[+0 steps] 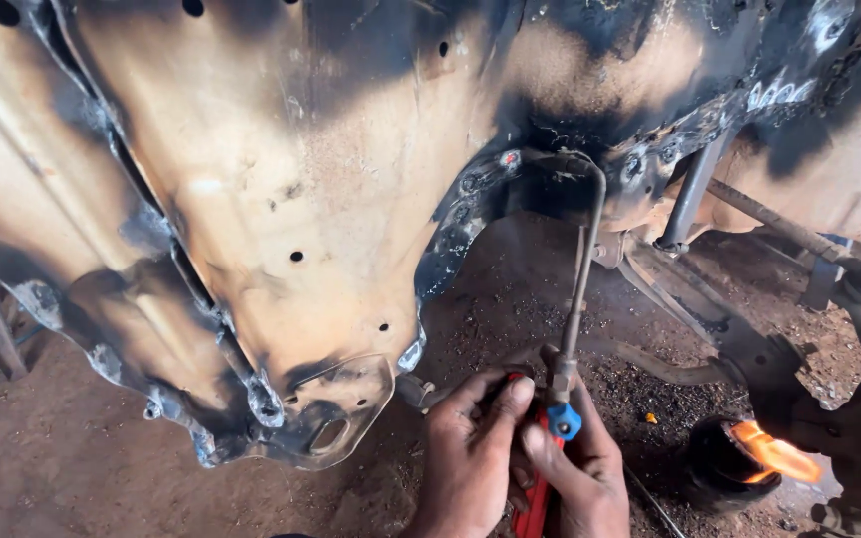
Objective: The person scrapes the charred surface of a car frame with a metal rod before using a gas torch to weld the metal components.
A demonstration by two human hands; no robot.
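Our left hand (472, 453) and right hand (580, 468) both close around one torch (562, 399), nozzle at twelve o'clock; one flame (774, 453) burns at three.

Panel: the sheet-metal body panel (281, 199) hangs overhead, filling the left and centre.
Torch: the cutting torch (570, 329) rises from both hands, its bent tip beside the panel's edge.
Hands: left hand (470, 453) and right hand (580, 468) touch, below the panel.
Pot: the flaming pot (734, 463) sits on the ground (102, 468), right of the hands.
Rod: the rod (690, 194) stands behind the pot.
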